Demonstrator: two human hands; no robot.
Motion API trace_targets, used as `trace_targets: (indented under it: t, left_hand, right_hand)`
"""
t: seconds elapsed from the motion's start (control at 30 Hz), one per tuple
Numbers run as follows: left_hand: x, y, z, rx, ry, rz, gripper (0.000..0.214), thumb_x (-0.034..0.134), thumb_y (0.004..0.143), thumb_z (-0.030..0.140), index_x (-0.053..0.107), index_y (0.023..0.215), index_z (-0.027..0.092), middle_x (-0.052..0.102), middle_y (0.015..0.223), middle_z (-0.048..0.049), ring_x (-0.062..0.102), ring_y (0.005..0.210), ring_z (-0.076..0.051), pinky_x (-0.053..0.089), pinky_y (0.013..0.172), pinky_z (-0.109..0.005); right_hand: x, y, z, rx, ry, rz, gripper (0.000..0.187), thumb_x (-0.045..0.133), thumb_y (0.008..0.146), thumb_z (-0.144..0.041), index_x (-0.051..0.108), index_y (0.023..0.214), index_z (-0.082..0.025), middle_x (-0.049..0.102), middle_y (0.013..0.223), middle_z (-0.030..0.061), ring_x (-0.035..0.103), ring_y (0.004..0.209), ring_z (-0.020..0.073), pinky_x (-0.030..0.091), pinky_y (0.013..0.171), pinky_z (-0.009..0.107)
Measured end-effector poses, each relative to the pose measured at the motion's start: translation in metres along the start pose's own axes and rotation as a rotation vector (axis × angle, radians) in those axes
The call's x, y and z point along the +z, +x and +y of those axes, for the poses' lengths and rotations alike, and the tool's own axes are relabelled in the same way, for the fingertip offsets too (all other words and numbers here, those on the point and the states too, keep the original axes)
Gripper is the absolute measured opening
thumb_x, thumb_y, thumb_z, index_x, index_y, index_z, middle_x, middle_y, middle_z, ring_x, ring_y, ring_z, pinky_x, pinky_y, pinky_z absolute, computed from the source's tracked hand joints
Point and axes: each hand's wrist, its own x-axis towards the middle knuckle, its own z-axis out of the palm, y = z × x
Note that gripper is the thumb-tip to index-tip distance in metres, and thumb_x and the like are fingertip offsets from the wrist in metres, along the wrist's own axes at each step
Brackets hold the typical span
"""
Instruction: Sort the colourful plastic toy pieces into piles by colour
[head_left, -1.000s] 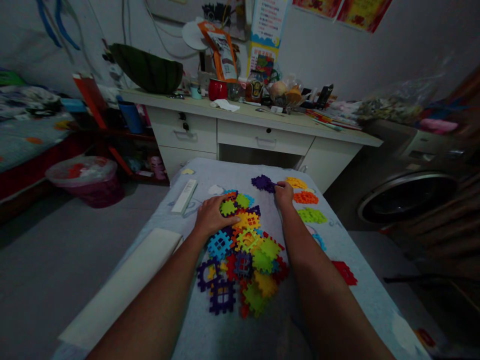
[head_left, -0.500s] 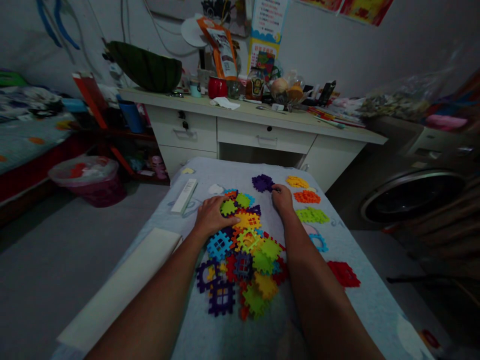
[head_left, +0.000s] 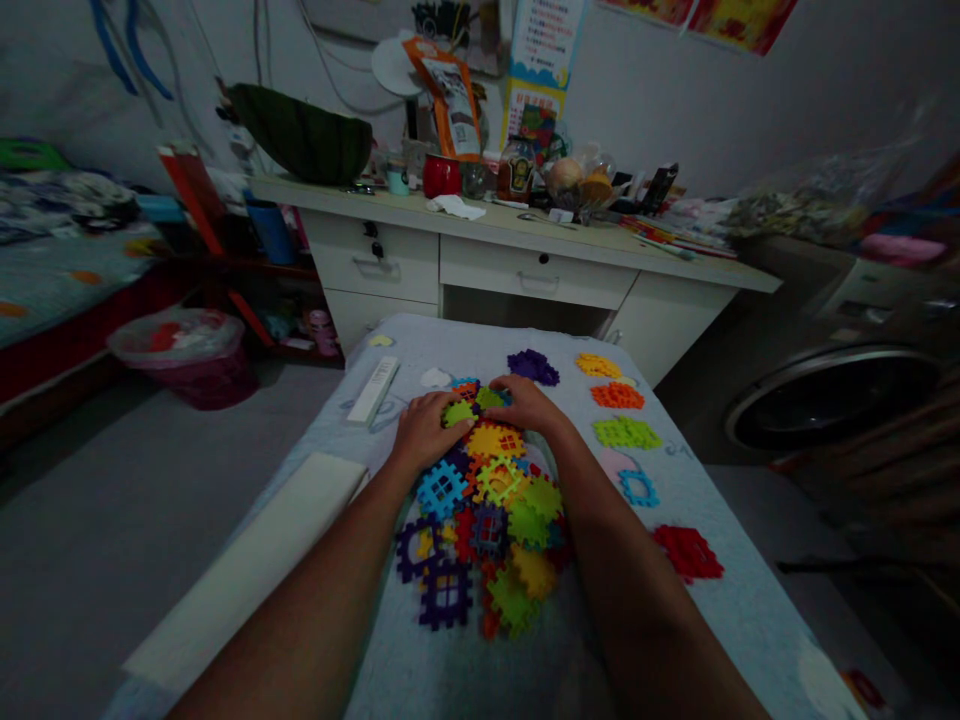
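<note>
Head: notched, gridded plastic tiles

The left hand and the right hand lay side by side on the far end of a pile of colourful toy pieces on the bench. The left fingers touched a green piece. A purple heap and an orange heap sat nearby.

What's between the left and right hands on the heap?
Head view: a lime piece by the left hand and a green piece at the right hand, both atop the heap.
</note>
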Motion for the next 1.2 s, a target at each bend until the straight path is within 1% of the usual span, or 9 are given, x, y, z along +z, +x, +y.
trace_targets:
  t: [0.1,0.3,0.4,0.53,0.63,0.73,0.93,1.07,1.2]
  left_hand:
    - [0.002,0.000,-0.002,-0.006,-0.004,0.013,0.046,0.060,0.080,0.054,0.062,0.119,0.029,0.063,0.126,-0.0037,0.054,0.116,-0.030,0.041,0.099,-0.045]
    - [0.001,0.000,0.000,-0.009,0.001,0.008,0.045,0.061,0.080,0.052,0.063,0.118,0.028,0.064,0.125,-0.0041,0.054,0.116,-0.030,0.042,0.098,-0.045]
    - [-0.001,0.000,0.001,-0.020,0.004,0.003,0.046,0.061,0.080,0.054,0.063,0.118,0.028,0.064,0.126,-0.0039,0.055,0.116,-0.029,0.042,0.099,-0.044]
    - [-0.003,0.000,0.002,-0.023,0.006,-0.005,0.046,0.059,0.081,0.053,0.062,0.119,0.029,0.064,0.125,-0.0039,0.055,0.117,-0.029,0.042,0.100,-0.044]
    - [-0.003,0.000,0.002,-0.009,0.009,-0.006,0.046,0.058,0.081,0.052,0.062,0.119,0.027,0.064,0.124,-0.0048,0.055,0.117,-0.029,0.042,0.100,-0.044]
    - [-0.002,0.000,0.001,-0.001,0.012,-0.005,0.046,0.058,0.082,0.054,0.062,0.118,0.027,0.064,0.124,-0.0047,0.055,0.117,-0.029,0.042,0.100,-0.044]
    - [-0.001,0.001,0.000,0.003,0.006,-0.011,0.046,0.057,0.081,0.054,0.062,0.117,0.027,0.064,0.124,-0.0046,0.055,0.117,-0.029,0.041,0.101,-0.044]
    - [-0.001,0.002,-0.001,0.016,0.003,-0.007,0.047,0.056,0.082,0.054,0.062,0.118,0.026,0.065,0.124,-0.0053,0.055,0.117,-0.029,0.042,0.100,-0.044]
    - [-0.001,0.002,-0.001,0.027,-0.003,0.000,0.045,0.056,0.082,0.054,0.063,0.117,0.026,0.065,0.124,-0.0051,0.056,0.117,-0.028,0.041,0.101,-0.043]
  right_hand:
    - [0.007,0.000,-0.007,0.003,-0.092,-0.001,0.048,0.081,0.069,-0.031,0.066,0.111,-0.014,0.067,0.107,0.0112,0.060,0.100,0.0224,0.044,0.090,0.033]
    - [0.003,0.002,-0.004,0.026,-0.037,0.023,0.017,0.070,0.079,-0.023,0.069,0.094,-0.015,0.070,0.097,0.0074,0.061,0.086,0.0175,0.043,0.078,0.026]
    - [-0.009,0.003,0.000,0.033,-0.016,0.096,0.009,0.063,0.082,-0.018,0.069,0.087,-0.015,0.070,0.089,0.0050,0.060,0.082,0.0156,0.041,0.075,0.025]
    - [-0.038,-0.004,0.006,0.070,0.027,0.173,0.010,0.060,0.081,-0.017,0.069,0.080,-0.015,0.068,0.080,0.0028,0.058,0.076,0.0148,0.040,0.072,0.025]
    - [-0.061,-0.018,0.017,0.153,0.140,0.252,0.014,0.059,0.081,-0.020,0.069,0.090,-0.016,0.065,0.073,0.0000,0.057,0.068,0.0138,0.040,0.066,0.025]
    - [-0.080,-0.038,0.036,0.273,0.197,0.298,0.027,0.060,0.078,-0.018,0.066,0.104,-0.017,0.061,0.068,-0.0025,0.055,0.062,0.0127,0.041,0.061,0.023]
    - [-0.109,-0.087,0.077,0.538,0.037,0.252,0.018,0.061,0.076,-0.013,0.069,0.091,-0.016,0.063,0.066,-0.0001,0.056,0.058,0.0115,0.041,0.059,0.023]
    - [-0.118,-0.112,0.091,0.650,-0.035,0.219,0.016,0.061,0.076,-0.012,0.070,0.088,-0.016,0.065,0.067,0.0009,0.056,0.056,0.0112,0.040,0.057,0.022]
    - [-0.113,-0.122,0.094,0.680,-0.124,0.186,0.014,0.061,0.074,-0.010,0.071,0.083,-0.016,0.067,0.074,0.0037,0.058,0.061,0.0124,0.040,0.058,0.022]
